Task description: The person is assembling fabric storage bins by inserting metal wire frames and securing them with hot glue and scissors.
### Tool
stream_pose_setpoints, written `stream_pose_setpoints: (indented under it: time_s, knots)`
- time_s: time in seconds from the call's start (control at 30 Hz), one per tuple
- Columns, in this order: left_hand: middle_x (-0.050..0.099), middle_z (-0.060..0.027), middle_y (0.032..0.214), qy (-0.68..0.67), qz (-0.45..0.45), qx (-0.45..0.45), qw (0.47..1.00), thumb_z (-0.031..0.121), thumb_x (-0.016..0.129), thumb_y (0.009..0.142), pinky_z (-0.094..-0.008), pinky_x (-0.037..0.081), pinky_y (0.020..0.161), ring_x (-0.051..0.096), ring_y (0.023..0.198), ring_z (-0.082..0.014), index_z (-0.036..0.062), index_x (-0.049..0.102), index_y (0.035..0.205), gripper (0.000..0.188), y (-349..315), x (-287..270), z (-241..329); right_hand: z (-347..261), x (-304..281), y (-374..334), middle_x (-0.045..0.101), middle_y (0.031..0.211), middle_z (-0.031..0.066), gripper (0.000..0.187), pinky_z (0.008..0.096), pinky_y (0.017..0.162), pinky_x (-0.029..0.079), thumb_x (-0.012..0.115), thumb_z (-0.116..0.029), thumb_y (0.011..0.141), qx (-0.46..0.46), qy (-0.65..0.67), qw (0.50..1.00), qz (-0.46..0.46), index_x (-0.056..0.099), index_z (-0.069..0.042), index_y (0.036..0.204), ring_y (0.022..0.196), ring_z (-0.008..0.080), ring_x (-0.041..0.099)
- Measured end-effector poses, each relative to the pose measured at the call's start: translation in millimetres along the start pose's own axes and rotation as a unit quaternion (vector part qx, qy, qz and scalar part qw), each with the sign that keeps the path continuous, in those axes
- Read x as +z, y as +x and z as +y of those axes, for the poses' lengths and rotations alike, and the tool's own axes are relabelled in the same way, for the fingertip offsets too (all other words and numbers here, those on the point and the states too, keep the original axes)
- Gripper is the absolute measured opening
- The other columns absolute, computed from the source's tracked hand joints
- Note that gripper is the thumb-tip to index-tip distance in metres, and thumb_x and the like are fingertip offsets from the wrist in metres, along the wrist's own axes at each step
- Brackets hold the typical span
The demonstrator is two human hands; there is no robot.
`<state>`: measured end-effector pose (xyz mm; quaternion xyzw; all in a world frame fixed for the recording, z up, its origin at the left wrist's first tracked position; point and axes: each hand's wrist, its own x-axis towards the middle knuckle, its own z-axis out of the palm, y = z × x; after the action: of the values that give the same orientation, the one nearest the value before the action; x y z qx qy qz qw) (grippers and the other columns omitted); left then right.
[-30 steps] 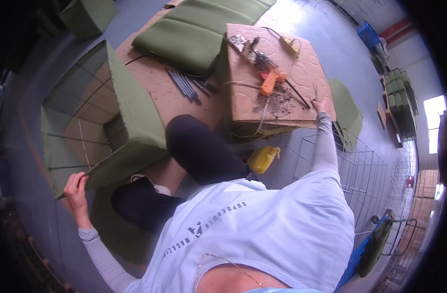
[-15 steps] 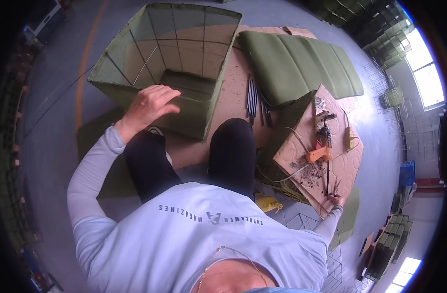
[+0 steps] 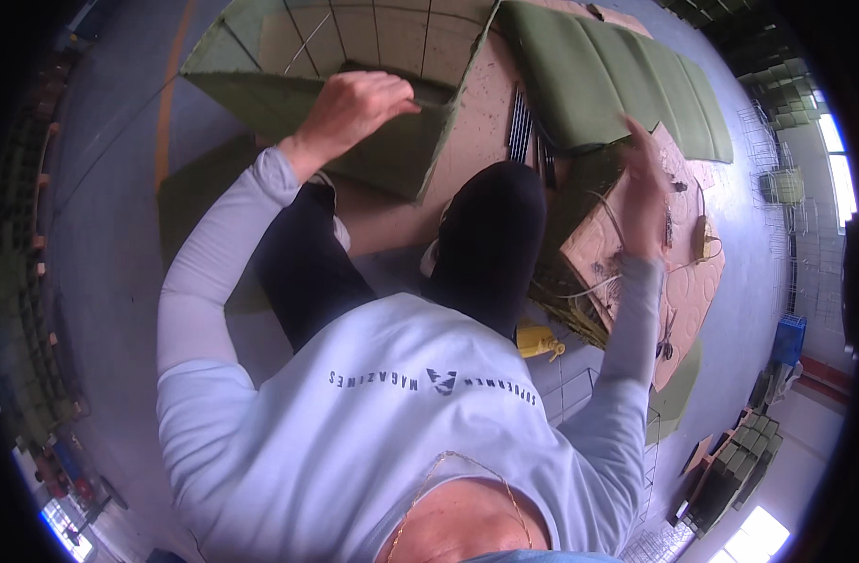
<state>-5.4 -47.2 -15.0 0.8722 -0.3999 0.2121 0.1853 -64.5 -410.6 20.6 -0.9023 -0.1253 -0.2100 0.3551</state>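
A green fabric-covered wire-frame box [image 3: 373, 155] lies at the upper left. My left hand [image 3: 359, 113] is at its near rim, fingers curled and thumb drawn in against them; what they pinch, if anything, is hidden. My right hand [image 3: 644, 192], smeared by motion, is raised over a cardboard sheet [image 3: 688, 314] at the right. It covers the spot where the orange glue gun lay, and its fingers cannot be made out. A pair of scissors [image 3: 669, 336] rests on the cardboard, nearer to me than that hand.
A folded green panel [image 3: 617, 80] lies at the far right, with several dark rods [image 3: 520, 127] beside it. Under the cardboard stands a green stack [image 3: 566, 225]. A yellow tool [image 3: 539, 342] is next to my right knee. Wire frames stand along the right wall.
My right hand has moved from the scissors at the cardboard's near corner up to its far side. My left hand's fingers have curled in. The whole view has shifted.
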Motion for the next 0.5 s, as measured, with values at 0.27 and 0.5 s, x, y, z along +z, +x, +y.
stream_pose_setpoints:
  time_s: [0.27,0.5]
  knots:
    - [0.064,-0.0088,0.101,0.038,0.145,0.033,0.988,0.017,0.069,0.076,-0.0343,0.049,0.08,0.061,0.095,-0.0262,0.0053,0.062,0.103,0.03,-6.9,-12.9,-21.8,-70.6,147.3,75.9,0.061,0.073,0.0124,0.023,0.0383,0.075,0.049,0.063,-0.025,0.082,-0.396,-0.105,0.891,-0.196,0.056,-0.003,0.078,0.077,0.0294,0.061]
    - [0.055,-0.0178,0.121,-0.114,0.419,-0.484,0.76,0.032,0.056,0.092,-0.0351,0.04,0.095,0.052,0.113,-0.0231,-0.0045,0.051,0.122,0.048,-124.5,-26.7,-151.1,-80.9,151.8,161.8,0.055,0.06,0.0093,0.027,0.0365,0.057,0.046,0.064,-0.025,0.085,-0.35,-0.072,0.923,-0.143,0.058,-0.001,0.074,0.059,0.0238,0.058]
